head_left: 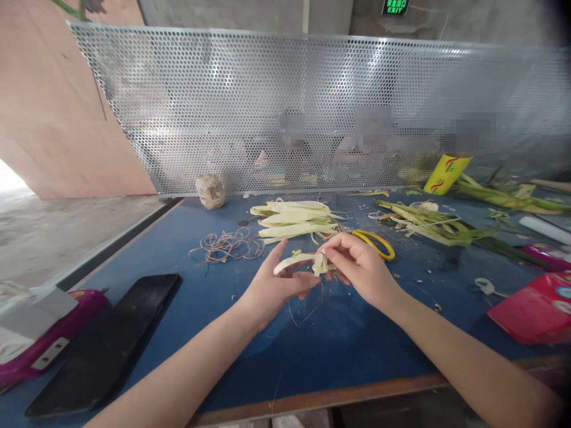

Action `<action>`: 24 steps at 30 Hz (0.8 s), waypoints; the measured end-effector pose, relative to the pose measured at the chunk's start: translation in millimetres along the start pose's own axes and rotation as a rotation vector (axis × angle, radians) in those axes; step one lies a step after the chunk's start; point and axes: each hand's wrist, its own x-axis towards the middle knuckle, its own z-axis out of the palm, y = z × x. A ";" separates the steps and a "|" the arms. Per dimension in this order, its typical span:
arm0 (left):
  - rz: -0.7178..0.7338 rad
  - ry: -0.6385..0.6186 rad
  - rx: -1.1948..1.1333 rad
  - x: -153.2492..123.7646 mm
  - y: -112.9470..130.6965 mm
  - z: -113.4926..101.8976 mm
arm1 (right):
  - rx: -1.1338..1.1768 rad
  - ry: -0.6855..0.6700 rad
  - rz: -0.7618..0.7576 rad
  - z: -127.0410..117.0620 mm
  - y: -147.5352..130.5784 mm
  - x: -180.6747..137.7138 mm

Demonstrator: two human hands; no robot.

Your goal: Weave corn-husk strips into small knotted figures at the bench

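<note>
A pale, curled strip of corn husk [289,261] with a folded or knotted lump at one end is held between my two hands, above the middle of the blue table. My left hand [272,291] supports it from the left, index finger raised and thumb beneath the strip. At the lump, my right hand [363,264] pinches with thumb and fingers; the other fingertips are partly hidden. Just beyond my hands lies a pile of pale green husks [297,220]. Yellow-handled scissors [379,242] lie behind my right hand.
On the blue table [348,345], tangled twine [227,245] and a black phone [111,339] lie to the left. Husk scraps [428,223], a yellow roll [446,173] and a red package [535,309] are right. A perforated metal screen [250,83] stands behind.
</note>
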 end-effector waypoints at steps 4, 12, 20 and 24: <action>0.056 -0.010 0.115 2.5 -4.5 -2.6 | 0.169 -0.088 0.143 6.7 3.0 1.0; -0.001 -0.075 0.222 0.7 -2.9 -2.1 | 0.450 -0.020 0.169 2.5 6.0 5.7; -0.037 -0.136 0.351 -1.7 -4.3 -1.6 | 0.503 -0.031 0.217 2.6 4.2 6.3; 0.063 -0.109 0.385 -2.4 -4.1 0.5 | 0.478 -0.035 0.207 2.0 3.4 6.5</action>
